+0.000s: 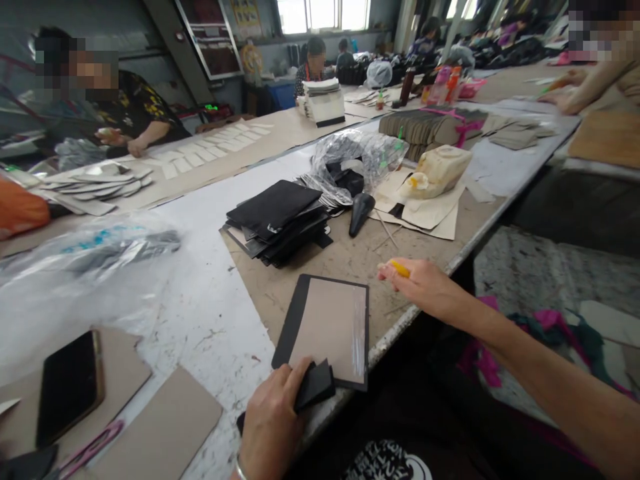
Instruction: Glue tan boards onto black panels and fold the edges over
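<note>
Worktable (200, 287) bears one black-edged panel (327, 327); left grip (275, 407) clasps black material (317, 385), right grip (425, 283) one yellow tool (400, 268).

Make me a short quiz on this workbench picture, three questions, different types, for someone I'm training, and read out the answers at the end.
1. Multiple choice: which hand holds the yellow item? A, the left; B, the right; C, neither.
2. True or false: the phone lies on a beige sheet.
3. Fill in the blank: in this view, the shiny streak on the black-edged panel runs along its ____ side.

Key:
1. B, the right hand, gripped in its fingers.
2. True.
3. Right.
</note>
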A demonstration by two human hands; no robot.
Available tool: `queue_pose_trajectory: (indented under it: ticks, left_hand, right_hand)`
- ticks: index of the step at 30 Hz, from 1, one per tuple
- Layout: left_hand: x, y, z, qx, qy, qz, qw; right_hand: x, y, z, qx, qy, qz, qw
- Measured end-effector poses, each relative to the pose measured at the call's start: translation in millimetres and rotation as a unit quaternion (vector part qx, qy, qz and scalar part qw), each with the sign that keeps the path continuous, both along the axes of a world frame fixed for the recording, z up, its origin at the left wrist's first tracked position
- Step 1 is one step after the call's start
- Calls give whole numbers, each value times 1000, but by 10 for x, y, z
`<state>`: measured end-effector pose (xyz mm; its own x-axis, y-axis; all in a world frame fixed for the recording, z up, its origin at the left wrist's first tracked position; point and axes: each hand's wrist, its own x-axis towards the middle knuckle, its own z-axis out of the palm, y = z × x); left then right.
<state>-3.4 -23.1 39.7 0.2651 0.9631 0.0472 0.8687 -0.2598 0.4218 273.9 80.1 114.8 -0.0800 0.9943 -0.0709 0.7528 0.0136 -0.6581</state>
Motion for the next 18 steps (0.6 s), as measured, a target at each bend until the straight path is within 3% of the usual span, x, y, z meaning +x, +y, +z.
queue_pose_trajectory:
  ticks: [2,4,7,10,15,18]
  left_hand:
    - [-24,55,-34,52,59,-37,996]
    - [-60,127,-40,91,96,-63,989]
    - [-126,235,-25,111,125,-85,982]
    - [-198,358,-7,117,145,-56,981]
    - [-305,455,-16,111,129,64,983]
    - [-321,330,-25,147,73,66,984]
  right_hand:
    - [-51,88,-118,-1,-126,69,990]
    - [-93,150,-277,-29,-189,104,976]
    - [-123,184,-484,-61,-215,109,969]
    - [-116,155,-549,-65,-216,117,967]
    - [-25,38,-307,-39,-203,120,971]
    - [42,-55,-44,73,-135,75,985]
